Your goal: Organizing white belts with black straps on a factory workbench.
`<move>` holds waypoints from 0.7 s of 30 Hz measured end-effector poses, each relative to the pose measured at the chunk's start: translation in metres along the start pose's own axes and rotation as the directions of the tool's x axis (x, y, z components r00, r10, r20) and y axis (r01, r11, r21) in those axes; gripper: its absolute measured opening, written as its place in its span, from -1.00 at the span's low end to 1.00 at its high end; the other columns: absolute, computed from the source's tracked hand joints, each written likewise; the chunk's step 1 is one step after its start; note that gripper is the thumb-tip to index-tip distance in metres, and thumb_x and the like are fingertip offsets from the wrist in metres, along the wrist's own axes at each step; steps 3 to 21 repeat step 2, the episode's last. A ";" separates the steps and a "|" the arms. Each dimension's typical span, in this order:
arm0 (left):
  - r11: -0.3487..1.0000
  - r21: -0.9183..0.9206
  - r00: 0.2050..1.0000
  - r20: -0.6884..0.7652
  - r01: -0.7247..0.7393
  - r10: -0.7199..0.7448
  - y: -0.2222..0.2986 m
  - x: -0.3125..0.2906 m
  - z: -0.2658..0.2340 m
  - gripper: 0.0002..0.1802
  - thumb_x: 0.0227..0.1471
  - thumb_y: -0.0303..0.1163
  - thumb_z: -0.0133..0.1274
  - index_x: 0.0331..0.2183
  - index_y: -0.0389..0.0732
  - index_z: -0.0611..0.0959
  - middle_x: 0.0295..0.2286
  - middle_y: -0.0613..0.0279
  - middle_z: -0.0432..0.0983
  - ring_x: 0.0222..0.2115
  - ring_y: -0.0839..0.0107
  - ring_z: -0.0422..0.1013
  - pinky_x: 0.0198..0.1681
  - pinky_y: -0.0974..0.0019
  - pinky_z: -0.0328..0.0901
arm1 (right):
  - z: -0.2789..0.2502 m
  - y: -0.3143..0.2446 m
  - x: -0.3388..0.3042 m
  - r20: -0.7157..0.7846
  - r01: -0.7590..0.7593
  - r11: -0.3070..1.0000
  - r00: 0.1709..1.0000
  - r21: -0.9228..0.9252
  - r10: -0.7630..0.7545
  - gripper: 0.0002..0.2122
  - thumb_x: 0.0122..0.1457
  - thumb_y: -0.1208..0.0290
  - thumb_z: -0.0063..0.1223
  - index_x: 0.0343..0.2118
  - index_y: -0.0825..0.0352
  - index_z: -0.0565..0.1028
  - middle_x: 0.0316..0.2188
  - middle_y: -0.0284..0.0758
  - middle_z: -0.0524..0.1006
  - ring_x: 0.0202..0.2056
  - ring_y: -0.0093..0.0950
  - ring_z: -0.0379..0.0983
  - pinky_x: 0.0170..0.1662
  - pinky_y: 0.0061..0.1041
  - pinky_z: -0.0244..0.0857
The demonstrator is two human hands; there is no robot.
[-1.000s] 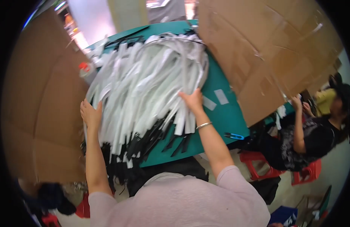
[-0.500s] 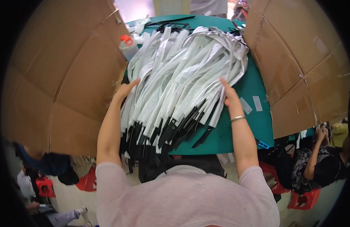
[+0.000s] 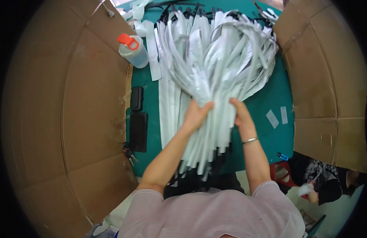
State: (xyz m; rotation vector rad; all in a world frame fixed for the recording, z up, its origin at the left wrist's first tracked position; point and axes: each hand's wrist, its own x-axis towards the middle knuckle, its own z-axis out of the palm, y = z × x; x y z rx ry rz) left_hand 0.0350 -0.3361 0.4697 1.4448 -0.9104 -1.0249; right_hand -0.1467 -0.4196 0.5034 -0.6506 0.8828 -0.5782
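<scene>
Green-topped bench (image 3: pixel 270 95), walled by cardboard sheets (image 3: pixel 84 111) left and right. Heaped across the middle: a big bundle of white strips (image 3: pixel 215 67). Near the left edge: a clear bottle with orange cap (image 3: pixel 132 50), two black oblong devices (image 3: pixel 137 119), keys (image 3: pixel 128 152). To the right: two small white labels (image 3: pixel 277 117).

Glossy white strips on matt green, walled by raw cardboard.

The strips (image 3: pixel 215 71) look like thin plastic or coated tape, smooth with a soft sheen, their near ends black. The mat (image 3: pixel 270 95) under them is green, matt and even. The cardboard (image 3: pixel 84 107) on both sides is brown, dull, creased, with glossy tape along some seams. The bottle (image 3: pixel 134 51) is translucent plastic with a shiny orange cap. Two black cases (image 3: pixel 138 131) look smooth, semi-matt. A thin metal bangle (image 3: pixel 250 140) gleams on the right wrist. The shirt (image 3: pixel 215 216) is soft matt cloth.
</scene>
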 end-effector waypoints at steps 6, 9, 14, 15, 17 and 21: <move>0.992 -0.030 0.988 0.103 0.119 -0.115 0.028 -0.006 0.003 -0.14 -0.11 -0.04 0.17 0.10 -0.36 0.26 0.05 -0.13 0.26 0.09 -0.03 0.18 0.13 0.19 0.08 | 0.013 -0.033 -0.022 0.218 -0.121 0.977 0.973 0.176 0.081 -0.23 0.06 -0.01 -0.05 0.15 0.59 0.11 0.03 0.12 0.32 0.04 -0.08 0.34 0.15 -0.17 0.19; 0.992 -0.030 0.988 0.103 0.119 -0.115 0.028 -0.006 0.003 -0.14 -0.11 -0.04 0.17 0.10 -0.36 0.26 0.05 -0.13 0.26 0.09 -0.03 0.18 0.13 0.19 0.08 | 0.013 -0.033 -0.022 0.218 -0.121 0.977 0.973 0.176 0.081 -0.23 0.06 -0.01 -0.05 0.15 0.59 0.11 0.03 0.12 0.32 0.04 -0.08 0.34 0.15 -0.17 0.19; 0.992 -0.030 0.988 0.103 0.119 -0.115 0.028 -0.006 0.003 -0.14 -0.11 -0.04 0.17 0.10 -0.36 0.26 0.05 -0.13 0.26 0.09 -0.03 0.18 0.13 0.19 0.08 | 0.013 -0.033 -0.022 0.218 -0.121 0.977 0.973 0.176 0.081 -0.23 0.06 -0.01 -0.05 0.15 0.59 0.11 0.03 0.12 0.32 0.04 -0.08 0.34 0.15 -0.17 0.19; 0.992 -0.030 0.988 0.103 0.119 -0.115 0.028 -0.006 0.003 -0.14 -0.11 -0.04 0.17 0.10 -0.36 0.26 0.05 -0.13 0.26 0.09 -0.03 0.18 0.13 0.19 0.08 | 0.013 -0.033 -0.022 0.218 -0.121 0.977 0.973 0.176 0.081 -0.23 0.06 -0.01 -0.05 0.15 0.59 0.11 0.03 0.12 0.32 0.04 -0.08 0.34 0.15 -0.17 0.19; 0.992 -0.030 0.988 0.103 0.119 -0.115 0.028 -0.006 0.003 -0.14 -0.11 -0.04 0.17 0.10 -0.36 0.26 0.05 -0.13 0.26 0.09 -0.03 0.18 0.13 0.19 0.08 | 0.013 -0.033 -0.022 0.218 -0.121 0.977 0.973 0.176 0.081 -0.23 0.06 -0.01 -0.05 0.15 0.59 0.11 0.03 0.12 0.32 0.04 -0.08 0.34 0.15 -0.17 0.19; 0.992 -0.030 0.988 0.103 0.119 -0.115 0.028 -0.006 0.003 -0.14 -0.11 -0.04 0.17 0.10 -0.36 0.26 0.05 -0.13 0.26 0.09 -0.03 0.18 0.13 0.19 0.08 | 0.013 -0.033 -0.022 0.218 -0.121 0.977 0.973 0.176 0.081 -0.23 0.06 -0.01 -0.05 0.15 0.59 0.11 0.03 0.12 0.32 0.04 -0.08 0.34 0.15 -0.17 0.19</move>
